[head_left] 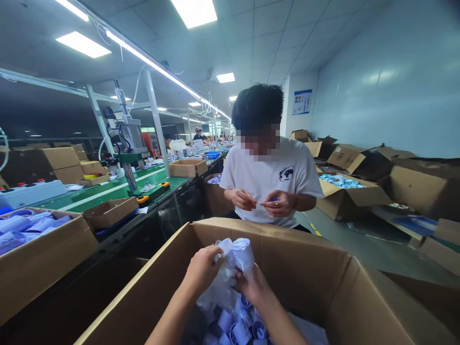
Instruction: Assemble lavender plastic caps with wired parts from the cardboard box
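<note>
Over a large open cardboard box (323, 268) at the bottom centre, my left hand (203, 270) and my right hand (253, 285) both grip a clear plastic bag (233, 263) with a pale cylindrical part inside it. The bag's top bulges up between my fingers. Below my hands the box holds several pale blue and white cylindrical parts (237, 328) in plastic wrap.
A person in a white T-shirt (268, 175) sits facing me just beyond the box, handling a small part. A green conveyor bench (108, 191) with a press machine (127, 143) runs along the left. Cardboard boxes of blue parts (339, 184) stand on the right floor and at left.
</note>
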The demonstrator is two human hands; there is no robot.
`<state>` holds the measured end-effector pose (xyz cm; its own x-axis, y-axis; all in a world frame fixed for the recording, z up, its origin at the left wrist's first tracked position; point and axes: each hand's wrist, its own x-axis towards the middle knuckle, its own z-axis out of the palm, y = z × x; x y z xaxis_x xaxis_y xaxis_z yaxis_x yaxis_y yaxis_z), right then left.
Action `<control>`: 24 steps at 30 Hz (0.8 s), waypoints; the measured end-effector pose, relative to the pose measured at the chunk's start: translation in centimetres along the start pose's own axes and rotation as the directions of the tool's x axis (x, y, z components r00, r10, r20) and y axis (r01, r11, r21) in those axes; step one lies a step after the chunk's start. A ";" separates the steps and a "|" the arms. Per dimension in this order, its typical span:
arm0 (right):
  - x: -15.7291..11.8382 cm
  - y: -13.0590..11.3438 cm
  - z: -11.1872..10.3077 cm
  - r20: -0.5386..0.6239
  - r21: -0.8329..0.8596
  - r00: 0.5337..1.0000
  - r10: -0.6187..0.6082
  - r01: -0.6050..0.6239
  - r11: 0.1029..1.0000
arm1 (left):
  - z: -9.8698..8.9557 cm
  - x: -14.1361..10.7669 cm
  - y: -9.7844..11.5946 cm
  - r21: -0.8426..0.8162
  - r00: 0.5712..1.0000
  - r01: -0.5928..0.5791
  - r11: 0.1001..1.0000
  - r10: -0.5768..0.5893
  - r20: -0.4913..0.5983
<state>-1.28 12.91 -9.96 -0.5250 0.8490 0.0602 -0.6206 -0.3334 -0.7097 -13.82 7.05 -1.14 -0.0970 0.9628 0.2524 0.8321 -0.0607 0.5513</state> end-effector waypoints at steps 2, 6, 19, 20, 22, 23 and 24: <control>0.1 -0.7 1.1 -0.064 0.023 0.997 0.035 -0.034 0.999 | -0.2 0.0 -0.4 -0.011 0.999 -0.028 1.000 0.028 -0.036; 0.2 -1.8 1.6 -0.099 -0.057 0.995 -0.011 0.006 0.998 | -0.2 0.0 -0.8 -0.109 0.995 -0.095 0.989 0.097 0.012; -3.1 -6.5 0.8 -0.078 -0.606 0.995 -0.066 0.005 0.796 | 1.4 -0.3 1.5 -0.414 0.984 -0.169 0.894 0.175 -0.025; -3.4 -7.0 0.9 -0.074 -0.644 0.996 -0.047 -0.012 0.765 | 1.3 -0.4 1.6 -0.432 0.984 -0.161 0.888 0.177 -0.003; -4.4 -7.9 1.2 -0.068 -0.718 0.998 0.001 -0.049 0.694 | 1.0 -0.8 1.9 -0.466 0.980 -0.139 0.874 0.190 0.064; -4.9 -8.3 1.4 -0.067 -0.753 0.997 0.026 -0.068 0.654 | 0.8 -1.0 2.1 -0.483 0.975 -0.123 0.867 0.195 0.102; -5.5 -8.8 1.6 -0.069 -0.787 0.996 0.050 -0.085 0.611 | 0.6 -1.2 2.4 -0.501 0.970 -0.105 0.859 0.199 0.138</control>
<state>6.19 10.52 -2.94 -0.5142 0.8573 -0.0242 0.1242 0.0465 -0.9912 -11.40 5.86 -0.59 0.1473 0.9584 0.2446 0.4515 -0.2852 0.8455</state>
